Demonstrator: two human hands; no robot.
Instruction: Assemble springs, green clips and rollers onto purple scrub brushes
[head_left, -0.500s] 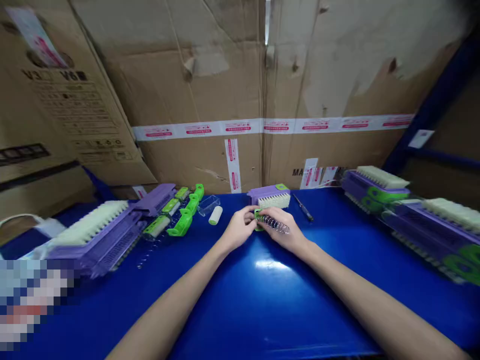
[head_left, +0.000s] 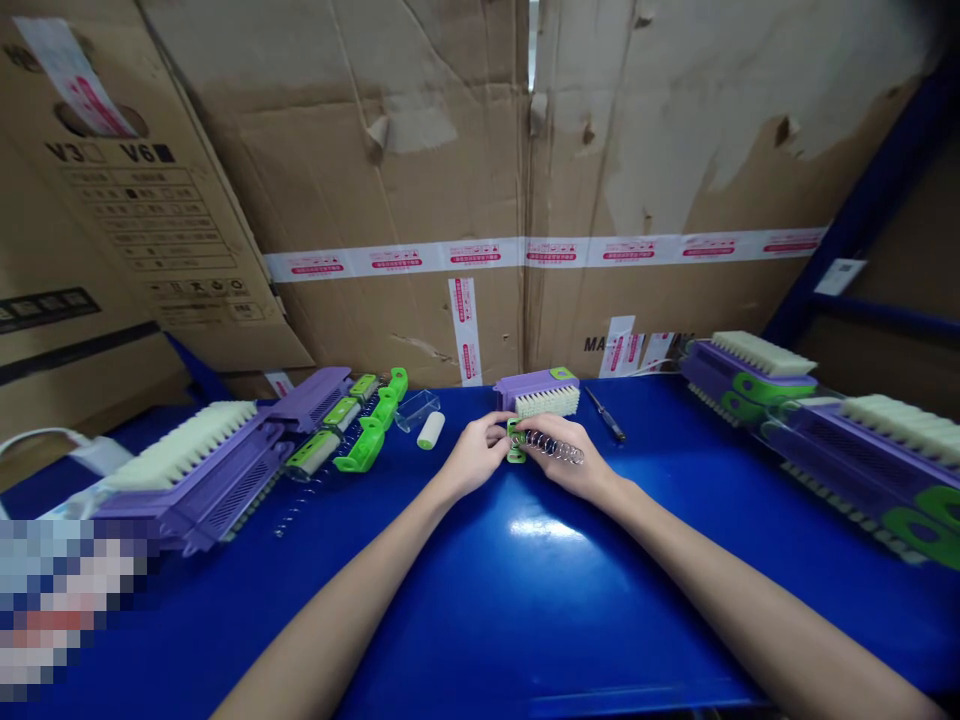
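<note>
On a glossy blue tabletop [head_left: 450, 630], the left hand [head_left: 474, 452] grips a small green part [head_left: 515, 456] while the right hand [head_left: 574, 470] pinches a coil spring [head_left: 559, 448] whose near end meets that part. Just behind them sits a purple brush block [head_left: 529, 385] with pale bristles, a screwdriver [head_left: 604, 414] lying to its right and a white cylinder [head_left: 430, 430] to its left beside a clear plastic box [head_left: 417, 411]. Green brackets [head_left: 364, 447] and a larger purple brush assembly [head_left: 232, 480] lie further left, more purple-and-green brush units [head_left: 750, 370] stand at the right, and taped cardboard [head_left: 405, 190] forms the backdrop.
</note>
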